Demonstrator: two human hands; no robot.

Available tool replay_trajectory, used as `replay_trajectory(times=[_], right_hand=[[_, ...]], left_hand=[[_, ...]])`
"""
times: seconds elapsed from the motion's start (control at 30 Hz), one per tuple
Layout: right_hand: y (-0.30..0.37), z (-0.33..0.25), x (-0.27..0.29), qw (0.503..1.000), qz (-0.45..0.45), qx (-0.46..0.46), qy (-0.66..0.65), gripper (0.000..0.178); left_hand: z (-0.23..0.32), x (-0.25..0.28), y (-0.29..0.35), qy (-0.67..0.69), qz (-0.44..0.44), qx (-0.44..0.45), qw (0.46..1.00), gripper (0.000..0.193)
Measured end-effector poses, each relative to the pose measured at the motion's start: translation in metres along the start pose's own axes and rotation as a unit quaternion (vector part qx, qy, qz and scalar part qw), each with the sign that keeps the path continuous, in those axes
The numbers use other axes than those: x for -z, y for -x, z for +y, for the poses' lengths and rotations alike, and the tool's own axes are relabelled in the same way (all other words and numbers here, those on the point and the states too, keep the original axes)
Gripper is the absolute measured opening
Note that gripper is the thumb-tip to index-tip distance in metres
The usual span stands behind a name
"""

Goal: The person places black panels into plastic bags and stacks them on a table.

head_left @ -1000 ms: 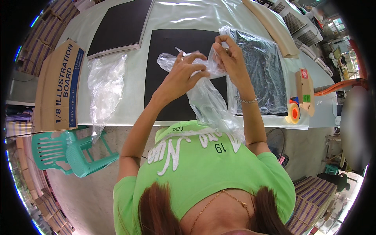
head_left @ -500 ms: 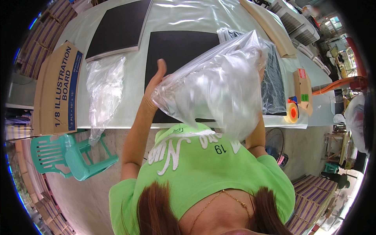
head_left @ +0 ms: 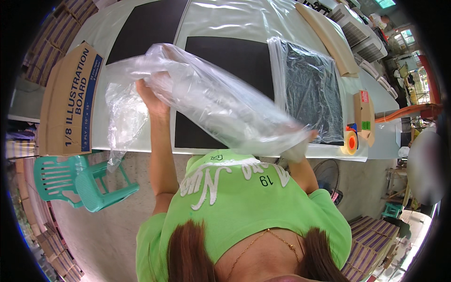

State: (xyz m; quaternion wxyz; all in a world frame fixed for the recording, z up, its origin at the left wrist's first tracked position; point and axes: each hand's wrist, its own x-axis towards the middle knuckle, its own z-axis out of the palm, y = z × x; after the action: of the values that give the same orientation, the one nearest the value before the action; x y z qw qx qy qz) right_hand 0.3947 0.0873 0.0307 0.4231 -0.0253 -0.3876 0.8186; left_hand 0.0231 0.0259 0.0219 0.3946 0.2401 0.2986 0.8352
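- The left hand (head_left: pixel 151 96) is raised at about ten o'clock of the view, fingers closed on the upper end of a clear plastic bag (head_left: pixel 221 105) (the grip itself is half hidden behind the film).
- The right hand (head_left: pixel 300 144) sits at about four o'clock of the bag, pinching its lower corner; only the fingertips show, so I cannot tell how firmly.
- The bag hangs stretched and puffed between both hands, above a black board (head_left: pixel 235 61) lying on the white table (head_left: pixel 225 19).
- At two o'clock a second black board already in a bag (head_left: pixel 312 94) lies beside it; at three o'clock, an orange tape roll (head_left: pixel 349 142) near the table edge.
- At nine o'clock, loose plastic bags (head_left: pixel 123 117) droop over the table edge beside a cardboard box (head_left: pixel 68 101).
- Risk, as I judge it: the thin film could slip from the right-hand pinch or tear if pulled too taut.
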Motion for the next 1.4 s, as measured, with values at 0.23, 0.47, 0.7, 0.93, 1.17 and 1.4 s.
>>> replay_trajectory(times=[0.23, 0.47, 0.7, 0.93, 1.17, 1.4], right_hand=[[-0.025, -0.066, 0.003, 0.947, 0.047, 0.299, -0.109, 0.070], [-0.007, -0.039, 0.053, 0.971, -0.017, 0.161, -0.179, 0.054], [0.040, 0.009, -0.005, 0.948, 0.150, -0.274, 0.070, 0.049], [0.064, 0.035, 0.004, 0.953, -0.005, -0.296, -0.057, 0.062], [0.076, 0.004, 0.018, 0.937, 0.277, -0.201, 0.075, 0.037], [0.151, 0.055, 0.054, 0.638, 0.340, -0.130, 0.679, 0.042]], left_hand=[[-0.051, 0.034, 0.075, 0.166, -0.362, 0.423, 0.814, 0.084], [-0.079, 0.096, 0.076, 0.458, -0.138, 0.311, 0.821, 0.047], [0.022, 0.026, -0.011, 0.550, -0.172, 0.194, 0.794, 0.041], [0.024, 0.029, -0.019, 0.477, -0.119, 0.209, 0.846, 0.048], [0.034, 0.116, 0.041, -0.086, -0.060, 0.371, 0.923, 0.050], [-0.020, 0.171, 0.156, -0.546, -0.118, 0.283, 0.780, 0.049]])
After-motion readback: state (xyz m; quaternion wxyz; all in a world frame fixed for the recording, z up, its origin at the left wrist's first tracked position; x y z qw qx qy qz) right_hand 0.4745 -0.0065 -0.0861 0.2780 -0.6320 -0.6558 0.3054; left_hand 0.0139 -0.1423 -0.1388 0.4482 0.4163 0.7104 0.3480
